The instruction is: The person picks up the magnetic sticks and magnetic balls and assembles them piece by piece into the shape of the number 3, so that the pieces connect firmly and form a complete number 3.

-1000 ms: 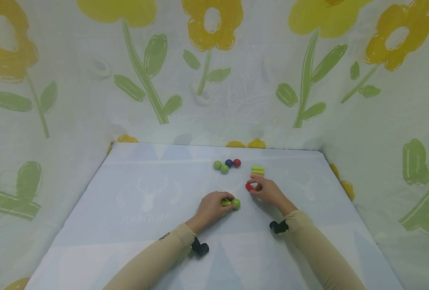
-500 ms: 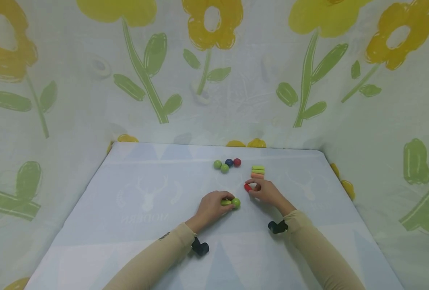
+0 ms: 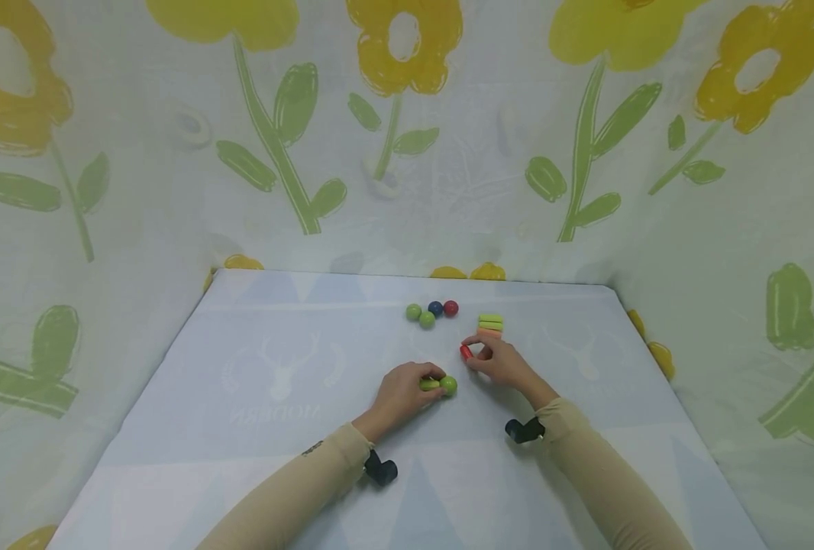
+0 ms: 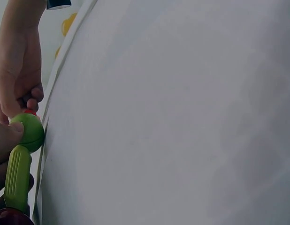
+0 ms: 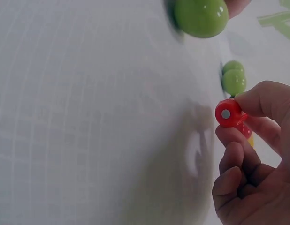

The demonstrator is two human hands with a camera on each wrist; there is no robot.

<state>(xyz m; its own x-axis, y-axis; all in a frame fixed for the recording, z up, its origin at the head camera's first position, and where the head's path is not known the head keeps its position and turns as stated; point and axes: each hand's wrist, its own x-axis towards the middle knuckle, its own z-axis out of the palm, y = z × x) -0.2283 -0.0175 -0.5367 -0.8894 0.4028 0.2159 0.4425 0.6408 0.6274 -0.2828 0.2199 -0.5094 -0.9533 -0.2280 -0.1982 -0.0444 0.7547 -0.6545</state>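
My left hand (image 3: 403, 393) grips a ribbed green rod (image 4: 17, 178) with a green ball (image 3: 449, 386) joined at one end. In the left wrist view, a dark red ball (image 4: 12, 217) sits at the rod's other end, partly cut off by the frame. A short red rod (image 3: 466, 352) is pinched between thumb and fingers of my right hand (image 3: 506, 364). Its end, with a round grey metal disc, faces the camera in the right wrist view. The red rod is a little beyond and to the right of the green ball, apart from it.
Behind my hands lie two green balls (image 3: 427, 319), a blue ball (image 3: 435, 308) and a red ball (image 3: 451, 308). Beside them, several rods lie in a row, yellow-green rods (image 3: 490, 318) and orange ones (image 3: 489, 332). Flowered cloth (image 3: 476, 176) hangs behind the table (image 3: 297, 305).
My right hand has shifted slightly left with the red rod, which has turned a little more upright in the head view. The left hand and its green pieces have stayed in place.
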